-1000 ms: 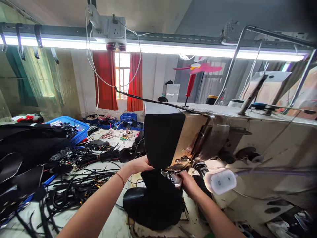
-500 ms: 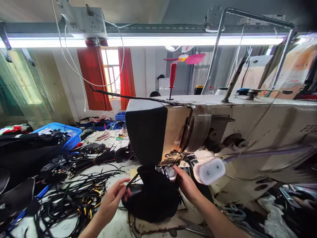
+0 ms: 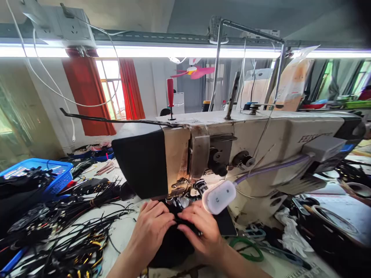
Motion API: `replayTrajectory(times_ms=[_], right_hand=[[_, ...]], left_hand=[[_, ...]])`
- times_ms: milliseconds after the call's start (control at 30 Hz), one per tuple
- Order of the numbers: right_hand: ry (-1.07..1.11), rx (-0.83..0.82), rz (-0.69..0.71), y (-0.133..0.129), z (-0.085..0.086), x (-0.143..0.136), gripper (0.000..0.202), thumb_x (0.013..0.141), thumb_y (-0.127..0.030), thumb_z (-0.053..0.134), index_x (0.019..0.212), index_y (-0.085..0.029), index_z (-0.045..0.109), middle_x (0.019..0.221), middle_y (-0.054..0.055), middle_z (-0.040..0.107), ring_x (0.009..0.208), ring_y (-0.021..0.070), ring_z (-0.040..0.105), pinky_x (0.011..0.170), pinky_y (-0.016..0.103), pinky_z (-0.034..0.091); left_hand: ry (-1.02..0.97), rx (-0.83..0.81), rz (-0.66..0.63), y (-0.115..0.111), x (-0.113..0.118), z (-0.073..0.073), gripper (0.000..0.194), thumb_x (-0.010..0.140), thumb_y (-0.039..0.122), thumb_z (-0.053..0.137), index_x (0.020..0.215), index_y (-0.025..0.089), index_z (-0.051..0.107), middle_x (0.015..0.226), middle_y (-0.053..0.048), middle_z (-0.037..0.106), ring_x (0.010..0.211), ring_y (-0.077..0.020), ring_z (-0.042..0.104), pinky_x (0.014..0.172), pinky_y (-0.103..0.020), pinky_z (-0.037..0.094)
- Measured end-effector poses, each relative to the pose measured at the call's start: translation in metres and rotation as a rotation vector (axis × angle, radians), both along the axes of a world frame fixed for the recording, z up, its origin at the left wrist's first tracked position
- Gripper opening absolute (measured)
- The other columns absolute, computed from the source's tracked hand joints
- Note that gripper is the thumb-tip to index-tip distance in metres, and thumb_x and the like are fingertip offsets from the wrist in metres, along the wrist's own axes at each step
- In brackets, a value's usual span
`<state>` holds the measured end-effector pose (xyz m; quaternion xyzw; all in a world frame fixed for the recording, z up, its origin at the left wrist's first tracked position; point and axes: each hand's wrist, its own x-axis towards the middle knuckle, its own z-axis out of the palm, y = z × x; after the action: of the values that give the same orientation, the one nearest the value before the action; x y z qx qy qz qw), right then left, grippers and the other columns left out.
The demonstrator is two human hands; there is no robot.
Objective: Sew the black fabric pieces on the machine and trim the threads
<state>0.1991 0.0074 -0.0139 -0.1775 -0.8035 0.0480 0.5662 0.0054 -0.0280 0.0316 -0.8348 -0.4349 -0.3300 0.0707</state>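
Note:
A sewing machine (image 3: 182,150) stands in front of me, its needle area low on the left end. Below it lies a piece of black fabric (image 3: 174,249), partly hidden by my hands. My left hand (image 3: 152,226) is closed on the fabric's edge, fingers bent and thumb pointing right. Close beside it, my right hand (image 3: 201,227) pinches the same fabric just in front of the metal presser foot (image 3: 181,201). The two sets of fingertips nearly meet. A lit white lamp (image 3: 219,197) hangs right above my right hand.
Tangled black cords (image 3: 78,235) spread over the table at left, with a blue basket (image 3: 58,177) behind them. Right of my right hand lie a green ring (image 3: 246,247) and a pair of scissors (image 3: 285,255). Crumpled clear plastic (image 3: 291,233) is further right.
My left hand has let go of a thin black strip and moved right onto the fabric. My right hand has come off the presser foot area onto the fabric. The view has turned right.

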Motion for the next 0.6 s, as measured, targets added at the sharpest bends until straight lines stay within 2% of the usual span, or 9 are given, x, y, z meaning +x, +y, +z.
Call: replayTrajectory(times_ms=[67, 133, 233, 300, 367, 467, 533, 600], right_hand=[[-0.034, 0.003, -0.007, 0.000, 0.011, -0.003, 0.018, 0.088, -0.006, 0.058, 0.099, -0.020, 0.062, 0.084, 0.003, 0.068, 0.076, 0.0167, 0.062, 0.075, 0.031, 0.049], [-0.041, -0.021, -0.038, 0.002, 0.017, -0.006, 0.015, 0.089, -0.007, 0.053, 0.093, -0.019, 0.060, 0.081, 0.004, 0.067, 0.075, 0.0174, 0.062, 0.074, 0.032, 0.050], [-0.010, -0.074, -0.129, 0.002, 0.016, -0.009, 0.013, 0.091, -0.012, 0.050, 0.093, -0.020, 0.060, 0.081, 0.005, 0.068, 0.079, 0.0197, 0.065, 0.072, 0.031, 0.053], [0.023, -0.169, -0.172, 0.002, 0.014, -0.012, 0.014, 0.092, -0.015, 0.049, 0.093, -0.020, 0.062, 0.082, 0.006, 0.069, 0.080, 0.0197, 0.067, 0.069, 0.030, 0.055], [0.063, -0.310, -0.173, 0.004, 0.012, -0.015, 0.015, 0.094, -0.021, 0.048, 0.090, -0.021, 0.063, 0.080, 0.005, 0.069, 0.076, 0.0190, 0.068, 0.068, 0.028, 0.058], [0.077, -0.473, -0.166, 0.008, 0.006, -0.017, 0.021, 0.095, -0.030, 0.050, 0.083, -0.020, 0.064, 0.073, 0.003, 0.069, 0.068, 0.0182, 0.068, 0.068, 0.027, 0.060], [0.050, -0.456, -0.240, 0.008, -0.002, -0.014, 0.020, 0.093, -0.034, 0.053, 0.086, -0.019, 0.065, 0.079, 0.006, 0.071, 0.075, 0.0204, 0.070, 0.074, 0.030, 0.060], [0.017, -0.355, -0.332, 0.006, -0.012, -0.008, 0.020, 0.090, -0.036, 0.057, 0.097, -0.019, 0.066, 0.090, 0.009, 0.072, 0.084, 0.0235, 0.070, 0.081, 0.034, 0.060]], left_hand=[[-0.003, 0.029, 0.002, 0.003, 0.001, -0.003, 0.016, 0.093, 0.019, 0.056, 0.082, 0.023, 0.068, 0.077, 0.001, 0.067, 0.077, -0.0198, 0.055, 0.073, -0.034, 0.034], [-0.060, 0.093, 0.023, 0.004, -0.001, -0.011, 0.004, 0.091, 0.023, 0.062, 0.092, 0.024, 0.066, 0.078, 0.003, 0.069, 0.078, -0.0194, 0.057, 0.076, -0.034, 0.034], [-0.107, 0.211, 0.077, 0.007, -0.006, -0.023, 0.016, 0.086, 0.025, 0.071, 0.099, 0.024, 0.062, 0.082, 0.004, 0.073, 0.081, -0.0191, 0.061, 0.082, -0.032, 0.036], [-0.102, 0.189, 0.102, 0.010, -0.009, -0.027, 0.012, 0.085, 0.023, 0.071, 0.093, 0.025, 0.063, 0.084, 0.005, 0.075, 0.081, -0.0178, 0.064, 0.081, -0.031, 0.038], [-0.139, 0.023, 0.143, 0.012, -0.010, -0.025, 0.005, 0.086, 0.026, 0.069, 0.086, 0.026, 0.065, 0.084, 0.005, 0.075, 0.079, -0.0167, 0.067, 0.078, -0.029, 0.042], [-0.268, -0.360, 0.226, 0.014, -0.007, -0.013, 0.019, 0.088, 0.043, 0.063, 0.082, 0.026, 0.069, 0.086, 0.002, 0.076, 0.082, -0.0191, 0.069, 0.068, -0.027, 0.048], [-0.369, -0.553, 0.234, 0.014, -0.003, -0.004, 0.030, 0.088, 0.049, 0.056, 0.083, 0.024, 0.070, 0.088, -0.001, 0.077, 0.085, -0.0210, 0.069, 0.070, -0.027, 0.050], [-0.457, -0.667, 0.229, 0.015, 0.002, 0.004, 0.037, 0.086, 0.053, 0.053, 0.082, 0.021, 0.070, 0.089, -0.004, 0.076, 0.088, -0.0234, 0.069, 0.080, -0.030, 0.051]])
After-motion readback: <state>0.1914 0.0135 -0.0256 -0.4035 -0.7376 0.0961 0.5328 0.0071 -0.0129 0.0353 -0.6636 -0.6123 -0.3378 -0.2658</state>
